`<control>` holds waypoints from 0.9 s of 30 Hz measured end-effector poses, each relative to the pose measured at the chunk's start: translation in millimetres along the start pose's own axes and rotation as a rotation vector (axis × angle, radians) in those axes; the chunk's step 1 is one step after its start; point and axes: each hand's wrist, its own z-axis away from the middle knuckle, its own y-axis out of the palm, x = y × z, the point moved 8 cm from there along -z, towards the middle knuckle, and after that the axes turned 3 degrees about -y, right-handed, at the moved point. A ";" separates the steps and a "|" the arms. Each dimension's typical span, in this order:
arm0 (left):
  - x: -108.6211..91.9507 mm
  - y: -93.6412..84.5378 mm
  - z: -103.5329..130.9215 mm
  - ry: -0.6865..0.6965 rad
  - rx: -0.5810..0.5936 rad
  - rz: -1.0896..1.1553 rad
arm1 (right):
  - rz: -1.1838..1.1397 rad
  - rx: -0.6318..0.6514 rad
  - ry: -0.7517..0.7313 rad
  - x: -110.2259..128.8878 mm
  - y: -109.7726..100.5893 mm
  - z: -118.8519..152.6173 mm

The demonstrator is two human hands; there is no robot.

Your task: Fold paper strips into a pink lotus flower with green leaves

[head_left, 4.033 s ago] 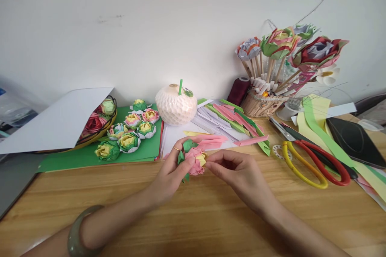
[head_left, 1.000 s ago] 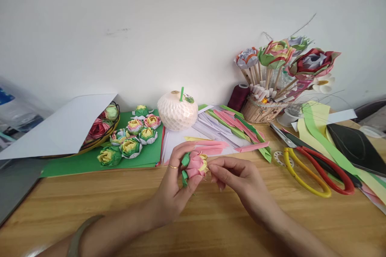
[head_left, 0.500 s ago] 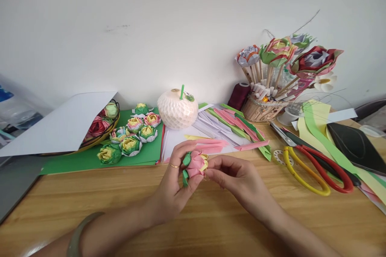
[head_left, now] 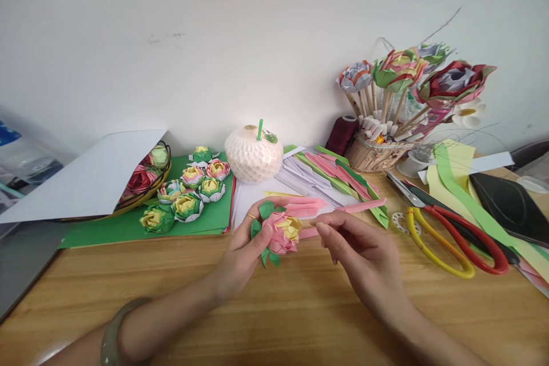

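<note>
Wooden table [head_left: 300, 309]: left hand [head_left: 240, 254] grips paper flower [head_left: 281, 233]; right hand [head_left: 364, 254] loosely open beside it

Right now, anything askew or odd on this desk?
One thing: a large white sheet of paper lies tilted over the wicker basket of paper flowers, hiding most of it. Otherwise it's ordinary craft clutter.

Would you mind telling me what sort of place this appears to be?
Probably a home paper-craft desk: a wooden table against a plain wall, with finished paper flowers, cut paper strips and scissors. The left hand holds a pink paper flower.
</note>
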 end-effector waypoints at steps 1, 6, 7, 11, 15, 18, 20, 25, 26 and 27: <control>1.4 1.8 -0.6 -0.031 0.014 0.051 | 0.031 0.002 -0.032 2.4 0.2 -0.3; 3.5 7.2 -0.2 -0.103 0.035 0.113 | 0.176 0.141 -0.148 9.7 15.7 0.6; 4.6 7.2 0.0 -0.117 0.030 0.105 | 0.203 0.160 -0.177 11.3 18.1 1.4; 9.3 7.0 0.5 -0.167 0.033 0.075 | 0.349 0.118 -0.342 23.6 17.3 4.4; 6.8 4.8 1.2 -0.121 0.031 -0.017 | 0.340 0.169 -0.302 22.8 19.1 3.8; 6.1 4.0 2.0 -0.087 0.040 -0.086 | 0.426 0.159 -0.292 19.5 20.5 5.0; 4.7 2.7 2.1 -0.043 0.033 -0.142 | 0.570 0.090 -0.370 22.2 19.8 7.7; 5.3 -3.1 0.9 0.003 -0.011 -0.132 | 0.366 0.150 -0.253 13.1 18.6 4.8; 5.7 -4.0 0.7 0.002 -0.016 -0.115 | 0.260 0.188 -0.172 8.5 18.8 2.8; 6.0 -4.6 0.6 0.000 -0.019 -0.104 | 0.160 0.222 -0.091 4.3 19.5 1.3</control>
